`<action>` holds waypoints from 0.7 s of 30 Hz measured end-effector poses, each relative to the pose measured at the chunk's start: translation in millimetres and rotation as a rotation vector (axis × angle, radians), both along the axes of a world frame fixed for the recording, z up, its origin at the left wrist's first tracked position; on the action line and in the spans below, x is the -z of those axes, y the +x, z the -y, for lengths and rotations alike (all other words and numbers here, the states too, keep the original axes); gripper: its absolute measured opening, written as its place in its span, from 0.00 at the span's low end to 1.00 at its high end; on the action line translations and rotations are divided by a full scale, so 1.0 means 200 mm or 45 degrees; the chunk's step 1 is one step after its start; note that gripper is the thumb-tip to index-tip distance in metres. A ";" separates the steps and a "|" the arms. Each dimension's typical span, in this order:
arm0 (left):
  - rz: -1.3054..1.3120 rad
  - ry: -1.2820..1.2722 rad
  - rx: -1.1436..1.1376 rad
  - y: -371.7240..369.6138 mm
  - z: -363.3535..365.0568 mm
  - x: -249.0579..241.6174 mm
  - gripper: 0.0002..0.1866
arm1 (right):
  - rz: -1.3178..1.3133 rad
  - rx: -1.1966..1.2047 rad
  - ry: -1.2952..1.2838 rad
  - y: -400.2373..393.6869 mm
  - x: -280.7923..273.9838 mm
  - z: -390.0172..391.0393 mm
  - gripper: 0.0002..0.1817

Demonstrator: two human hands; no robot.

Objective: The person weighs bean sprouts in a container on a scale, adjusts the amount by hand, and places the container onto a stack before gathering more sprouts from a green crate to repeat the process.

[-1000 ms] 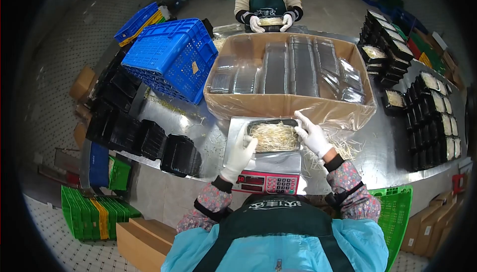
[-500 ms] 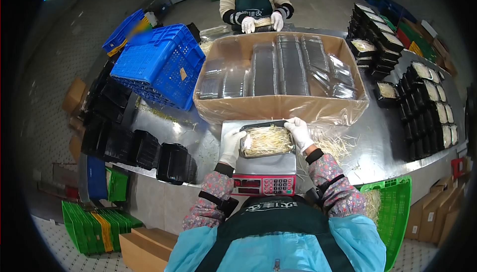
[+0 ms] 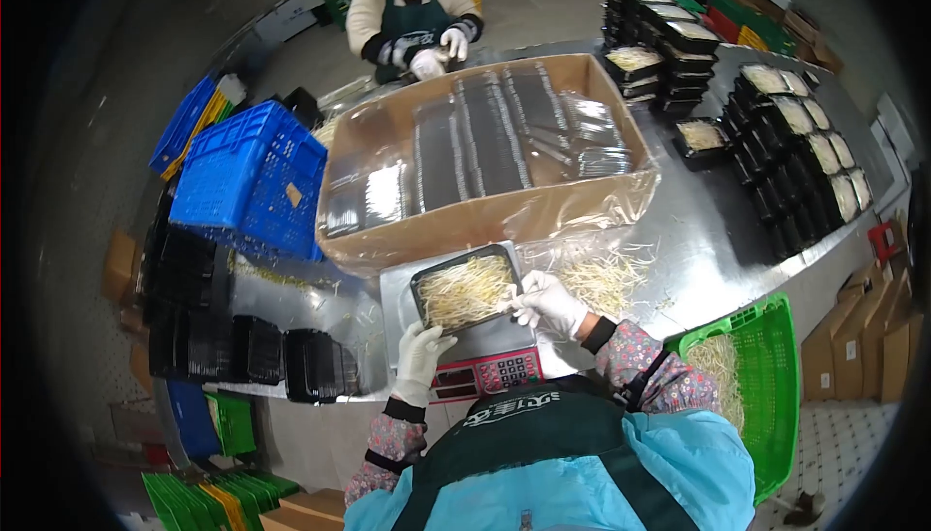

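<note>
A black tray [image 3: 466, 289] filled with pale bean sprouts [image 3: 464, 290] rests on the metal plate of a red-fronted weighing scale [image 3: 488, 373]. My left hand [image 3: 423, 361], in a white glove, grips the tray's near left corner, thumb on the rim. At the right edge, my gloved right hand [image 3: 548, 303] has its fingers pinched together over some sprout ends. Just beyond that hand, a loose heap of sprouts [image 3: 603, 281] lies on the metal table.
A large carton [image 3: 485, 225] of clear lids stands beyond the scale. Blue crates [image 3: 242, 172] and empty black trays [image 3: 315, 366] are at left. Filled trays [image 3: 800, 158] are stacked at right. A green basket [image 3: 766, 386] holds more sprouts. A co-worker [image 3: 417, 22] stands opposite.
The view has swung, shifting the scene left and tilting it. My right hand has left the tray's far right corner for its right edge; my left hand has slid to the near corner.
</note>
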State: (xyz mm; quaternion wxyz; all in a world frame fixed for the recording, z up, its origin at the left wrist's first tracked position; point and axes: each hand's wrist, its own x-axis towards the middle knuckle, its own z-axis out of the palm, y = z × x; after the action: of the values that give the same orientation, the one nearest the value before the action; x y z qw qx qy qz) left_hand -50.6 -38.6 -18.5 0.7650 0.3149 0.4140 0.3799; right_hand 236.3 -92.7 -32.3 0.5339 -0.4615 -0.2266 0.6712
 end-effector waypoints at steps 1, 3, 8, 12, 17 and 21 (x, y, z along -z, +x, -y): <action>0.004 0.065 -0.010 0.02 -0.01 0.01 0.12 | -0.069 0.018 0.003 0.02 0.01 0.02 0.14; -0.085 0.174 0.020 0.12 -0.01 -0.12 0.10 | 0.040 -0.080 0.046 0.09 -0.03 0.07 0.11; -0.140 0.306 0.250 0.47 -0.05 -0.34 0.09 | 0.864 -0.025 0.458 0.53 -0.14 0.11 0.20; -0.143 0.455 0.526 0.83 -0.02 -0.28 0.15 | 0.950 -0.254 0.413 0.84 -0.42 0.21 0.18; -0.214 0.614 0.419 1.06 0.05 -0.38 0.31 | 0.491 0.598 0.457 1.48 -0.32 0.32 0.13; -0.968 1.026 0.070 0.81 -0.08 -0.21 0.29 | 0.475 1.545 0.526 2.16 -0.04 0.11 0.15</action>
State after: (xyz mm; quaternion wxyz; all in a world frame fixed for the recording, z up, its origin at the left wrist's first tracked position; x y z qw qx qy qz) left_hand 110.6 -23.1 23.1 0.3905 0.7084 0.4743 0.3477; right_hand 668.9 -113.9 -23.3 0.8463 -0.5038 -0.1390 0.1034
